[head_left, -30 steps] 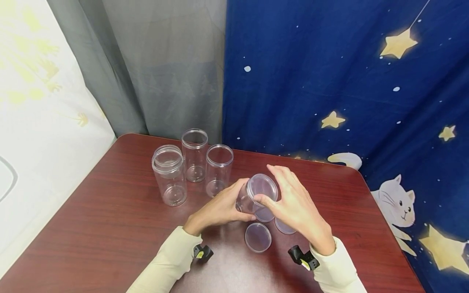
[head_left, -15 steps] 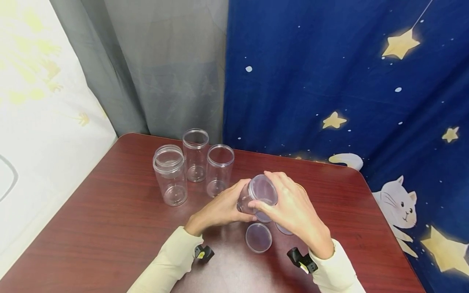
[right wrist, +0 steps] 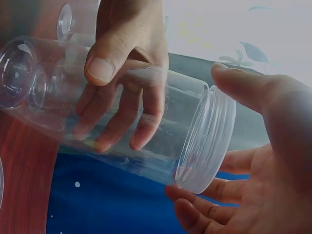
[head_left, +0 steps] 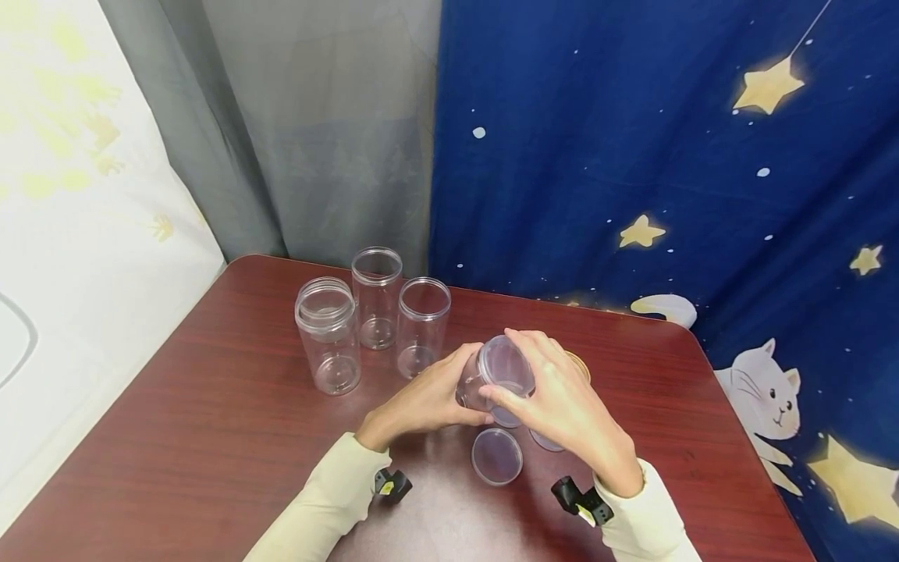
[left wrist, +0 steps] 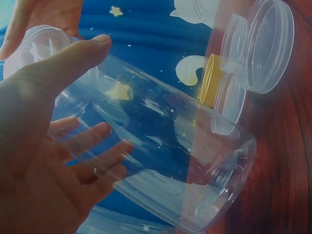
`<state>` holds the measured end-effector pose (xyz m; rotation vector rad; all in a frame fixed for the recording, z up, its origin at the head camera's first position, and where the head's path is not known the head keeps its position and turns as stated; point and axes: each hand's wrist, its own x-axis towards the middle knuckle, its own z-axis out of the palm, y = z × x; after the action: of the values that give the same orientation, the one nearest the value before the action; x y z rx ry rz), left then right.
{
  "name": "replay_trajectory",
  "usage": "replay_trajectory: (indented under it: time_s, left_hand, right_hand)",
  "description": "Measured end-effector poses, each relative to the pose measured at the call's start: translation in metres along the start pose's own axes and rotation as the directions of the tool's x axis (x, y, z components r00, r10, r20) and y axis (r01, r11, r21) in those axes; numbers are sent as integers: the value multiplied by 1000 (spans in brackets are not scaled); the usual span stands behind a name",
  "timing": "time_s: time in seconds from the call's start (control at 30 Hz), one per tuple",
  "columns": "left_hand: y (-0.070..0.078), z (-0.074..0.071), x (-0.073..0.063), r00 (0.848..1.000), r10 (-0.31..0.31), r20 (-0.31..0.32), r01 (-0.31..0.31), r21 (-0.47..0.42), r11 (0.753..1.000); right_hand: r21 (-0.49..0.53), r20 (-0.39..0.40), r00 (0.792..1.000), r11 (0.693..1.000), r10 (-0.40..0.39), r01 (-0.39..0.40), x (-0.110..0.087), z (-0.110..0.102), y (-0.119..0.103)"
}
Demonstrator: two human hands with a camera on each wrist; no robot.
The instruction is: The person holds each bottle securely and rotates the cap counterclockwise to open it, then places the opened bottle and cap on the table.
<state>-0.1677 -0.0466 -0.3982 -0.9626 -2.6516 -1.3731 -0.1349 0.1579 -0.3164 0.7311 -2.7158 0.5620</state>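
A clear plastic jar [head_left: 472, 387] is tilted in my left hand [head_left: 424, 400], which grips it round the side, thumb on one face and fingers on the other. A clear lid [head_left: 507, 364] sits over the jar's mouth, facing up and to the right. My right hand [head_left: 565, 402] holds that lid by its rim, thumb on one edge and fingertips on the opposite one. In the right wrist view the lid [right wrist: 210, 141] covers the threaded neck; whether it is screwed tight cannot be told. The jar [left wrist: 161, 131] looks see-through in the left wrist view.
Three clear jars stand upright at the left: a front one [head_left: 328, 351] with a doubled rim, a back one [head_left: 378, 304] and a right one [head_left: 424, 332]. Loose clear lids, one [head_left: 497, 457] nearest me, lie below the hands. A yellow ring-shaped piece [head_left: 580, 365] shows behind my right hand.
My right hand's raised fingers have come down onto the lid's far edge, and its thumb has shifted slightly left. The left hand and jar have hardly moved.
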Motion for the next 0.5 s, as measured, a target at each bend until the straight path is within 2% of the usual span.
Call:
replay_trajectory:
  time_s: [0.5]
  left_hand:
    - [-1,1,1,1000,-9,13,9,-2,1000]
  right_hand:
    - [78,69,998,997,-12,7,-1,-4,0]
